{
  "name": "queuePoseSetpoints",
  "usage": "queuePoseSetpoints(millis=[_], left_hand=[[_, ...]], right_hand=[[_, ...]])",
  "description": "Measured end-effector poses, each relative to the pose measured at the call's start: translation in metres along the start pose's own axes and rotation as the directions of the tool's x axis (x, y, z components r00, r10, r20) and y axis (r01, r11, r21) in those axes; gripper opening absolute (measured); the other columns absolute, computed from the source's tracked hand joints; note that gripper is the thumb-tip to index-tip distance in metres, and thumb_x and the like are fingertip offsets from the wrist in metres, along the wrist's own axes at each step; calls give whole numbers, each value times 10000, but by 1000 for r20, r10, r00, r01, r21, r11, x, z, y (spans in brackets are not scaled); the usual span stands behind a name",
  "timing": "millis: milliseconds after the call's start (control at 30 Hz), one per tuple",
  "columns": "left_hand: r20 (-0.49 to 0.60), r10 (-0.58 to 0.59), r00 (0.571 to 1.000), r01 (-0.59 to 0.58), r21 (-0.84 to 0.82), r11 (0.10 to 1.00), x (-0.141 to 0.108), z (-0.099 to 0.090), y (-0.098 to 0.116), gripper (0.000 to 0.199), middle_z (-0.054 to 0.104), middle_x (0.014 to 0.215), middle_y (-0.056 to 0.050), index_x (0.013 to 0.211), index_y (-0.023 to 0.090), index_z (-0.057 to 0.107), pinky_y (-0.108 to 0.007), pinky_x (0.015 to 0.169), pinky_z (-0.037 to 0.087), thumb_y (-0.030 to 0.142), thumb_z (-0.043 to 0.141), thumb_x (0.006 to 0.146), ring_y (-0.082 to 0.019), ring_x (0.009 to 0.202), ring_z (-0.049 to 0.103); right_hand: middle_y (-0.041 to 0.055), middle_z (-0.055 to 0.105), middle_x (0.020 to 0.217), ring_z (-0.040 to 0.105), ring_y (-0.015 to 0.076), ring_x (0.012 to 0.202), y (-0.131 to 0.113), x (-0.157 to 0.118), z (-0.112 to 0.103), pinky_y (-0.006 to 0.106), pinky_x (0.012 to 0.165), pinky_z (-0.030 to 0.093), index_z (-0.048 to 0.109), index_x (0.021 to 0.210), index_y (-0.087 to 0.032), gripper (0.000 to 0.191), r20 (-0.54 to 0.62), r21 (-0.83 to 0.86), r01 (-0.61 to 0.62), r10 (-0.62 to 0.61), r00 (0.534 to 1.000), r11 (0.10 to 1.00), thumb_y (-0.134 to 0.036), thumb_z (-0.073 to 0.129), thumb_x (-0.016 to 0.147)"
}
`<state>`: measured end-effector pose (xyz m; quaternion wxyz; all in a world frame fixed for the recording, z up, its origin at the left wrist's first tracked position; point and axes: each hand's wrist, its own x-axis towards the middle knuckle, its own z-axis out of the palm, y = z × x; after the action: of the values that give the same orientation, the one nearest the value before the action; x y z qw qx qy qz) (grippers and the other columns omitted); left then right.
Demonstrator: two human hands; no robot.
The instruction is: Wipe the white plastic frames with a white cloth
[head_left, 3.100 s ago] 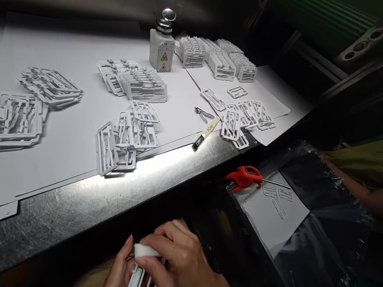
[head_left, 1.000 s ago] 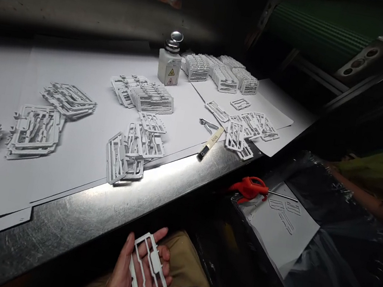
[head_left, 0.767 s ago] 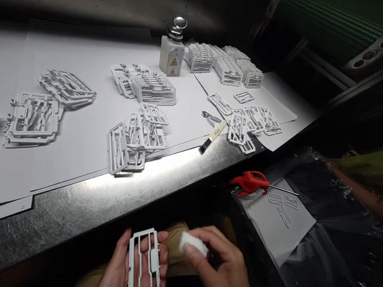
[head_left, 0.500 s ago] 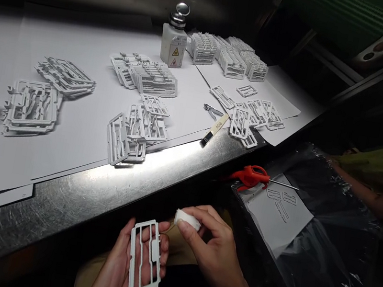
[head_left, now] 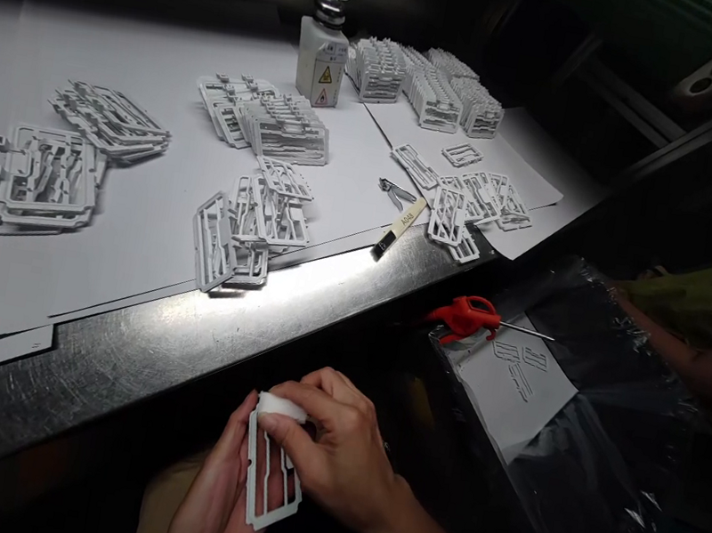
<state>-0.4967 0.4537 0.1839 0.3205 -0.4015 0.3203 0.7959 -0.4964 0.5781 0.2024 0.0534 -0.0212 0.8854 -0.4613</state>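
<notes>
Bottom centre: white plastic frame (head_left: 268, 480) is being held in left hand (head_left: 214, 510) grip | white wipe pad (head_left: 281, 406) is being pinched by right hand (head_left: 335, 461), pressed on frame's top edge | wiping judged underway; frame stacks (head_left: 247, 227) are lying on table (head_left: 133, 348), centre-left.

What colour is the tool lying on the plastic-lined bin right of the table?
Red tool, head view.

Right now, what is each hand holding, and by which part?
Left hand holds a white plastic frame, cradled from behind along its left edge. Right hand pinches a white pad in its fingertips, pressed on the frame's top edge.
</notes>
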Motion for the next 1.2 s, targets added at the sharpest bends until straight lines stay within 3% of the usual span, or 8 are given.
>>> queuePoseSetpoints(millis=[167, 300, 367, 600, 767, 900, 1033, 1200], left_hand=[[33, -22, 999, 19, 81, 997, 0, -1, 0, 198, 670, 820, -32, 846, 208, 660, -326, 719, 546, 279, 475, 836, -188, 772, 633], [149, -17, 989, 2, 104, 995, 3, -6, -1, 228, 675, 869, -32, 906, 231, 660, -368, 759, 541, 279, 444, 850, -202, 839, 624], [131, 14, 991, -23, 62, 998, 5, -7, -1, 244, 678, 905, -11, 883, 268, 664, -374, 756, 543, 256, 421, 859, -196, 843, 625], [127, -25, 992, 14, 87, 996, 6, -5, 4, 366, 576, 1162, -169, 1095, 83, 566, -330, 846, 505, 322, 471, 835, -275, 1076, 523], [146, 36, 989, -43, 45, 998, 7, -6, 2, 354, 583, 1152, -175, 1103, 95, 559, -358, 850, 501, 306, 431, 849, -290, 1094, 512], [95, 40, 995, -44, 40, 998, 7, -1, 3, 345, 589, 1136, -196, 1055, 81, 581, -342, 819, 514, 305, 422, 846, -284, 1080, 526], [68, 74, 995, -75, 15, 997, 7, 4, 8, 315, 614, 1091, -195, 1000, 73, 603, -353, 799, 519, 267, 418, 836, -286, 1030, 558], [15, 20, 1000, -21, 121, 992, -3, 11, 12, 284, 678, 856, -146, 858, 130, 646, -431, 737, 528, 365, 500, 797, -306, 878, 622]], right_hand=[[8, 526, 817, 491, 146, 786, 9, 4, -9, 260, 715, 416, 639, 965, -240, 125, -8, -143, 0, -2, 1000, 990, -246, 577, 856], [9, 528, 798, 498, 140, 777, 13, -3, -22, 258, 708, 413, 646, 986, -226, 148, -73, -101, -53, 46, 996, 993, -219, 587, 850], [6, 523, 792, 498, 136, 772, 12, -9, -23, 255, 702, 413, 646, 988, -226, 148, -51, -75, -61, 58, 997, 995, -224, 588, 851], [12, 530, 806, 492, 149, 798, 10, -33, -15, 268, 721, 412, 642, 990, -212, 170, 45, -14, -20, 20, 999, 1000, -186, 606, 826], [22, 532, 798, 504, 164, 767, 8, -49, -5, 275, 692, 423, 634, 994, -225, 196, 142, 14, -12, 10, 990, 1000, -212, 631, 799], [23, 515, 792, 509, 169, 759, 9, -49, 2, 270, 669, 421, 629, 1004, -246, 217, 143, 22, 58, -60, 988, 998, -257, 640, 788], [39, 514, 778, 496, 169, 756, 8, -40, -15, 279, 669, 414, 640, 963, -196, 163, 83, -34, -27, 30, 996, 999, -171, 570, 818], [31, 551, 807, 525, 141, 713, -8, -14, -48, 234, 629, 424, 610, 928, -184, 118, -34, 158, -37, 43, 999, 987, -235, 533, 855]])
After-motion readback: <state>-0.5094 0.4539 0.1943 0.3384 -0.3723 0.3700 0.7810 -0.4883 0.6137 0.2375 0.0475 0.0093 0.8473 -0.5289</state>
